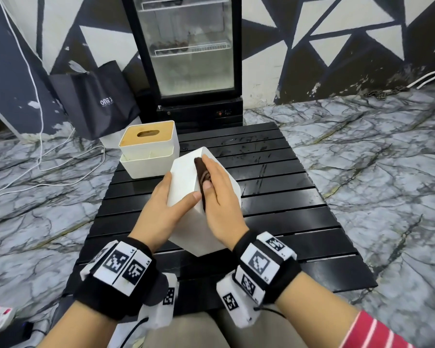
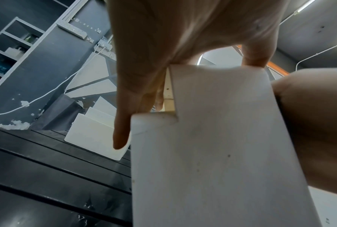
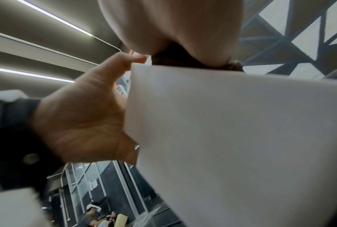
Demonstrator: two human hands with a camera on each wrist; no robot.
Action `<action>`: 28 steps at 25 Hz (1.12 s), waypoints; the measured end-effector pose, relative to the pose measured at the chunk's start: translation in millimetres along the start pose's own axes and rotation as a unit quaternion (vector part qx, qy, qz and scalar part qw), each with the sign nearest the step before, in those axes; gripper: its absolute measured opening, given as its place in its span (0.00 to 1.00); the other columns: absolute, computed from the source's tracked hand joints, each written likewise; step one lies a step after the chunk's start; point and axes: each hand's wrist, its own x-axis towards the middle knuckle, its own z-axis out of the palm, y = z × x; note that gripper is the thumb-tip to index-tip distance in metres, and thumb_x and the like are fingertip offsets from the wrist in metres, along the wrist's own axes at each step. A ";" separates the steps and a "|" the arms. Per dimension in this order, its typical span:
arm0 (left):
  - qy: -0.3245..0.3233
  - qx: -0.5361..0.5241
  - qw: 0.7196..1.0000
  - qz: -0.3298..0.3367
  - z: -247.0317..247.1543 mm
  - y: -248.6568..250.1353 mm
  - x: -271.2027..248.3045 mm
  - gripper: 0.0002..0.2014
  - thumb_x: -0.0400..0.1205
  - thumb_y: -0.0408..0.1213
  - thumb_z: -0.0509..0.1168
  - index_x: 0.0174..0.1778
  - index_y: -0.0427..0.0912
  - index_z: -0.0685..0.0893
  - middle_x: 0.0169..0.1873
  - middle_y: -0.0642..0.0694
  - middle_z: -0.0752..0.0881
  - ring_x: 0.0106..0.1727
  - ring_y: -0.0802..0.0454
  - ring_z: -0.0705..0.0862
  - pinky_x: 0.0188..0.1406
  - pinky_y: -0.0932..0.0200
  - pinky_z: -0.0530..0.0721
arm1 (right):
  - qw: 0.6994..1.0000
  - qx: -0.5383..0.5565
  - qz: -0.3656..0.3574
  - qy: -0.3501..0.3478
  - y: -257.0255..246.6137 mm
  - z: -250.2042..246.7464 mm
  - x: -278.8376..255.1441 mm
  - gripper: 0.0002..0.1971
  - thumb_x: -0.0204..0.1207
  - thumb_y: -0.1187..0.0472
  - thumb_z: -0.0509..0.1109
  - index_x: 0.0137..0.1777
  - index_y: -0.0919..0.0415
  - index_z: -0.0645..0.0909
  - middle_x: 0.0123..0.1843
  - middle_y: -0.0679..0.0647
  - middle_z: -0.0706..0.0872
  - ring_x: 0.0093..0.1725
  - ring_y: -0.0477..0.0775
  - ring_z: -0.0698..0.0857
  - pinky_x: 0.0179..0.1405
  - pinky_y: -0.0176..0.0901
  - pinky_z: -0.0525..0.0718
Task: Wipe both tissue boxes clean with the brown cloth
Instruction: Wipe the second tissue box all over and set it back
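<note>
1. The near tissue box (image 1: pixel 186 177) stands on end, tilted, near the middle of the black slatted tabletop (image 1: pixel 286 197). The left hand (image 1: pixel 161 204) braces its left face, thumb laid along the front and fingers reaching round the far side, where the left wrist view shows them over the wooden lid edge. If that grip slackens, I reckon the box tips or slides.

2. The right hand (image 1: pixel 216 197) lies flat, fingers nearly straight, pressing the folded brown cloth (image 1: pixel 202 175) against the upper face of the box, thumb tucked against the fabric. Only a narrow strip of cloth shows beyond the palm. Pushed too hard towards the edge, the cloth could slip off the corner, or the push could twist the box out of the left hand.

3. The smooth white plastic looks slippery to me, and the tabletop carries wet-looking smears, so the bottom corner may skate rather than hold.

4. The second tissue box (image 1: pixel 148 141) sits at the far left corner of the tabletop, close to the edge. A sweeping elbow or the tilted box falling that way could knock it to the floor.

5. That second box has a wooden lid with an oval slot; no tissue pokes out, and I cannot tell what is inside. A shallow side compartment runs along its front and appears empty.

6. Whether the held box holds tissues I cannot tell; its opening faces away.
</note>
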 end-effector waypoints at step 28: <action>0.009 -0.049 0.999 -0.010 -1.3 -13.9 5.8 0.36 0.55 0.66 0.66 0.62 0.70 0.69 0.60 0.62 0.78 0.61 0.60 0.79 0.57 0.60 0.78 | 0.995 -0.059 0.082 -0.025 28.9 -26.6 29.3 0.23 0.83 0.66 0.50 0.77 0.51 0.60 0.77 0.50 0.64 0.70 0.40 0.66 0.64 0.22 0.57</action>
